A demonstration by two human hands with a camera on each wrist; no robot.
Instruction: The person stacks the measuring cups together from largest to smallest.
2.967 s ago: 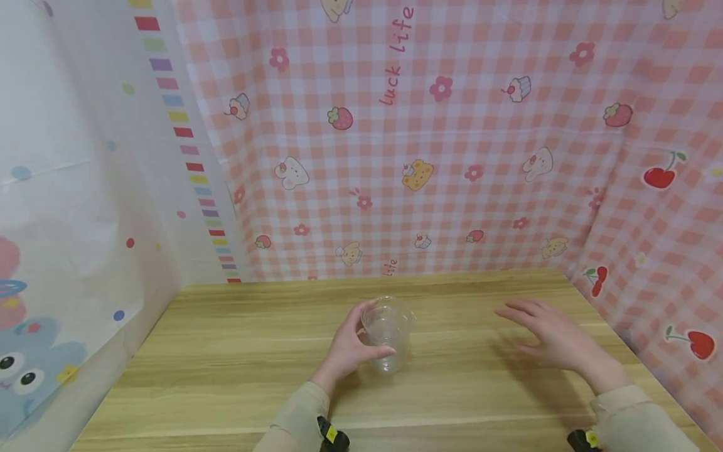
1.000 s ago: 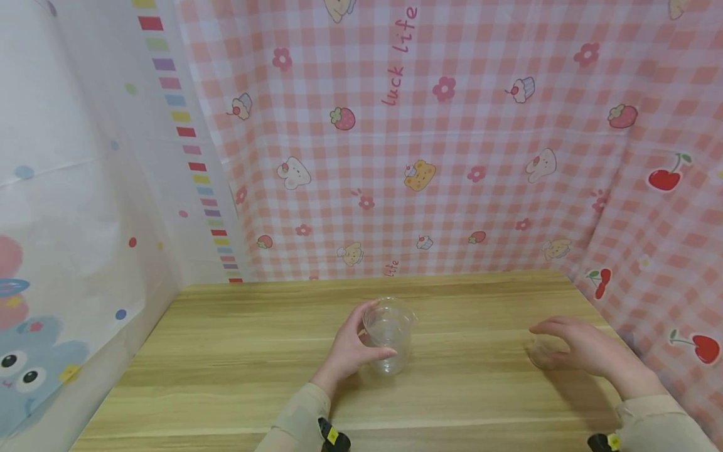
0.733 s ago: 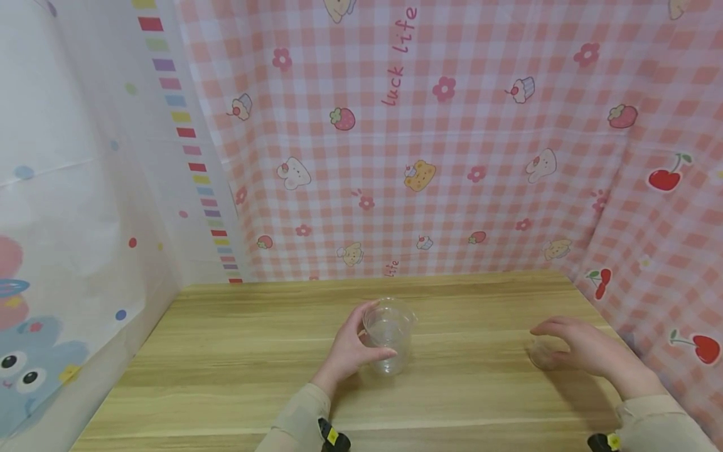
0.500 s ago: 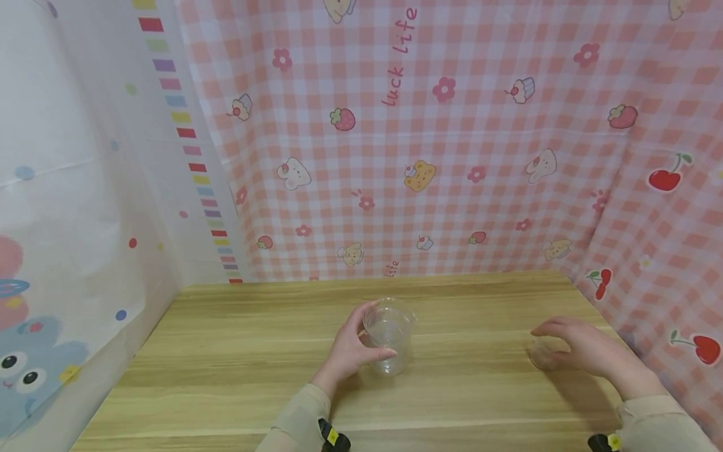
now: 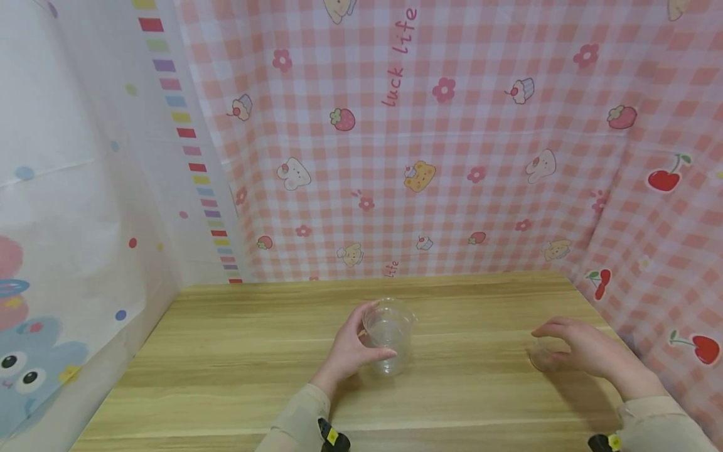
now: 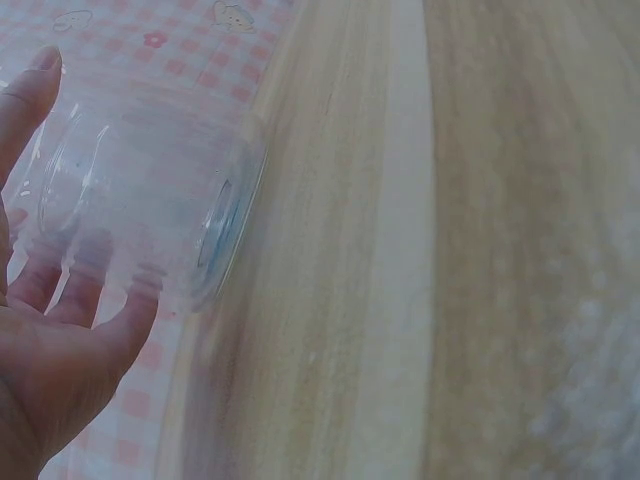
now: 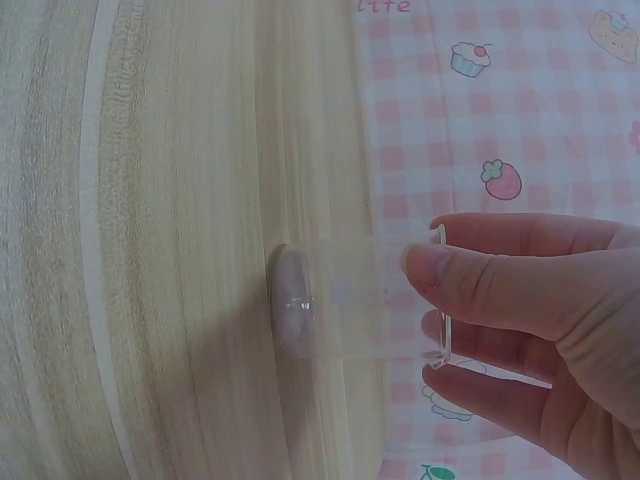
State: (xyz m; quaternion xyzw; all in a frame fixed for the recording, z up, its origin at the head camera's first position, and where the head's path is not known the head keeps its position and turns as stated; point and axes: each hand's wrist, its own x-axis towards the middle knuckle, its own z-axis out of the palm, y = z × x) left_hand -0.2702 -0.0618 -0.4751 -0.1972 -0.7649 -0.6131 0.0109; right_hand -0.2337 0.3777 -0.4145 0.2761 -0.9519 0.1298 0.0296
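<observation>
My left hand [image 5: 346,353] is wrapped round a clear plastic cup [image 5: 395,336], which stands upright with its wide mouth up, left of the table's middle. The left wrist view has the same clear cup [image 6: 150,190] between thumb and fingers, its base at the wood. Over to the right, my right hand [image 5: 584,351] grips a smaller clear cup [image 5: 542,358], mostly faint in the head view. As the right wrist view shows, thumb and fingers [image 7: 480,290] pinch this small cup [image 7: 350,300] at its rim, and its rounded base is at or just above the tabletop.
A wood-grain table [image 5: 254,376] spreads under both hands. Behind it hangs a pink checked cloth [image 5: 418,138], which continues along the right side. A white printed sheet [image 5: 85,188] hangs on the left. Dark wrist devices [image 5: 334,437] sit at both cuffs.
Since 3 seconds ago my right hand has shifted right and nearer to me, and a small clear cup now shows in its grip. Over the last second nothing moves noticeably.
</observation>
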